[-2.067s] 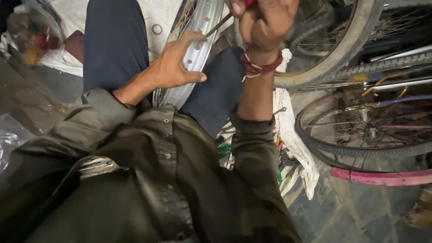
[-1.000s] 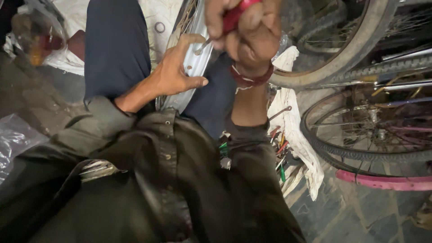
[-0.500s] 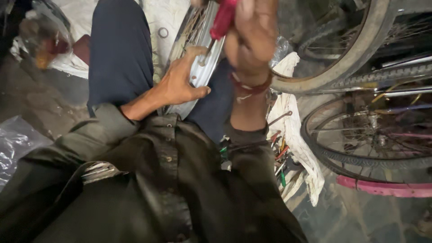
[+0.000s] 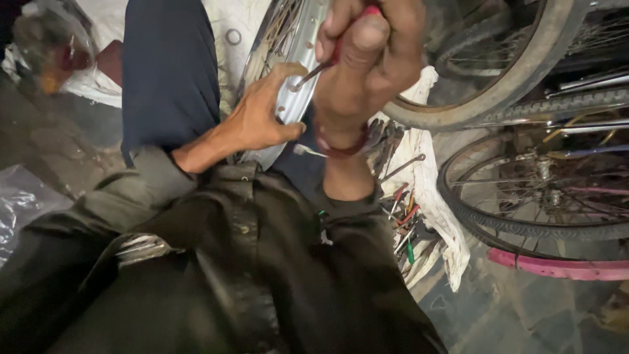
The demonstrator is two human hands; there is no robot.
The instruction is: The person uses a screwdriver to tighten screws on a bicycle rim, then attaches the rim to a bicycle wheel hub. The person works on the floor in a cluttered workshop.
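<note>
A shiny silver metal wheel rim [image 4: 296,98] leans between the person's knees, against a leg in dark blue trousers [image 4: 169,78]. The left hand [image 4: 259,115] lies on the rim, with the fingers curled over its edge and the thumb pressed on the flat side. The right hand [image 4: 367,56] is closed tight in a fist around a screwdriver with a red handle [image 4: 368,12]. The thin metal tip of the tool touches the rim, just by the left fingers.

The rim looks hard and stiff, and I think it is quite light for its size. Its smooth metal may be slippery, so the curled edge looks like the best place to hold it. The thin wire spokes could bend, so they are not good to grab.

Most of the red handle is hidden inside the fist. The top of the rim is cut off by the picture edge. A heap of small hand tools [image 4: 401,210] lies on a white cloth [image 4: 436,196] beside the right arm, but it is too dark to tell them apart. Bicycle wheels with black tyres [image 4: 524,216] stand to the right, one with a pink rim.
</note>
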